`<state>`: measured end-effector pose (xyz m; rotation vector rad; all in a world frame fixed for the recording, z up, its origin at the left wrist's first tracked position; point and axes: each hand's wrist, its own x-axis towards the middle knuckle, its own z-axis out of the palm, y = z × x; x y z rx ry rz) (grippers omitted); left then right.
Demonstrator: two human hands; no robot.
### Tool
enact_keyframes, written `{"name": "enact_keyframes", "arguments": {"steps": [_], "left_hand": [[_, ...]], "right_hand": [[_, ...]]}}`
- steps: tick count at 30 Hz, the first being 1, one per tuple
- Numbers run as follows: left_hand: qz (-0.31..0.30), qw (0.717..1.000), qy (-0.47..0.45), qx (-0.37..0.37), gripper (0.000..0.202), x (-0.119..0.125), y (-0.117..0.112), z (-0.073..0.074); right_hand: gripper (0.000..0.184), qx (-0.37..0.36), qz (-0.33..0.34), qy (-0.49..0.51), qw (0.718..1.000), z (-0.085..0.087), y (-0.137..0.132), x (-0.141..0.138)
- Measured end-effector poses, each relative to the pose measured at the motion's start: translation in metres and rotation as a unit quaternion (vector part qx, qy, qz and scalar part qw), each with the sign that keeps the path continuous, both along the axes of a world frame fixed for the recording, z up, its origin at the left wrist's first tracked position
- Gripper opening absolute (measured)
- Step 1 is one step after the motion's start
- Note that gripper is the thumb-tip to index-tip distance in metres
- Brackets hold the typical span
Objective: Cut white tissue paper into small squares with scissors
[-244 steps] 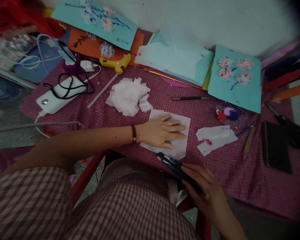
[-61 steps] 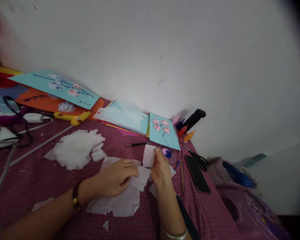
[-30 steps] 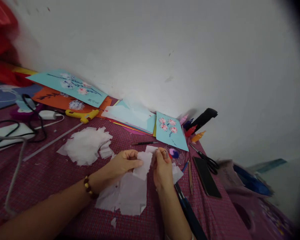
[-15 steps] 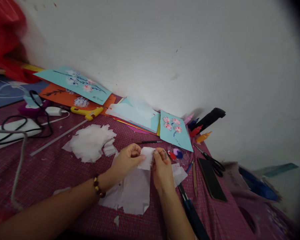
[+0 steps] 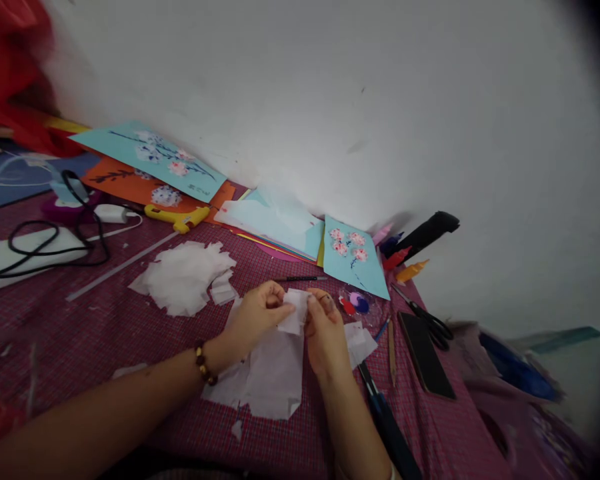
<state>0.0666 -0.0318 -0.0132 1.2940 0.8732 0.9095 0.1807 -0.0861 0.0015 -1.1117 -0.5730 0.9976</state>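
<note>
My left hand (image 5: pixel 254 319) and my right hand (image 5: pixel 324 333) meet over the table, both pinching a small white tissue square (image 5: pixel 295 312) held between them a little above the cloth. Under the hands lies a larger sheet of white tissue paper (image 5: pixel 267 375) with ragged edges. A beaded bracelet sits on my left wrist. Blue-handled scissors (image 5: pixel 386 421) lie just right of my right forearm.
A heap of white tissue pieces (image 5: pixel 183 277) lies to the left, with a yellow glue gun (image 5: pixel 177 217), a power strip and cables (image 5: pixel 35 243) beyond. Blue cards with paper flowers (image 5: pixel 353 257) lean at the wall. A paint palette (image 5: pixel 356 305), black scissors (image 5: pixel 427 319) and a phone (image 5: pixel 425 355) lie right.
Eight seconds ago my left hand pressed flat on the sheet while the right held scissors. Since then both hands picked up a small tissue piece and brought it closer together.
</note>
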Motion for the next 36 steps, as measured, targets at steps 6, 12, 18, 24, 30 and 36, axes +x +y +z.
{"name": "enact_keyframes", "arguments": {"steps": [6,12,18,24,30,36], "left_hand": [[0.028,0.999,-0.022,0.037,0.019,0.0,-0.003,0.007],[-0.01,0.986,-0.122,-0.115,0.03,-0.005,-0.002,0.012],[-0.116,0.941,-0.189,-0.254,0.037,-0.003,-0.005,0.006],[-0.118,0.966,-0.071,-0.22,0.034,-0.005,-0.003,0.002],[-0.093,0.986,0.016,-0.139,0.023,-0.009,0.002,0.007],[-0.041,0.984,-0.039,-0.166,0.02,-0.013,0.005,0.016]], "right_hand": [[0.03,-0.013,-0.02,0.036,0.999,-0.002,0.005,-0.001],[0.027,-0.025,-0.027,0.082,0.996,-0.003,0.007,0.007],[0.026,-0.008,-0.023,0.069,0.997,-0.002,0.006,0.007],[0.027,0.013,-0.027,0.045,0.999,0.0,0.006,0.003],[0.022,0.03,-0.026,0.02,0.999,0.005,0.005,0.007],[0.019,0.04,-0.017,-0.012,0.999,0.008,0.006,0.012]]}}
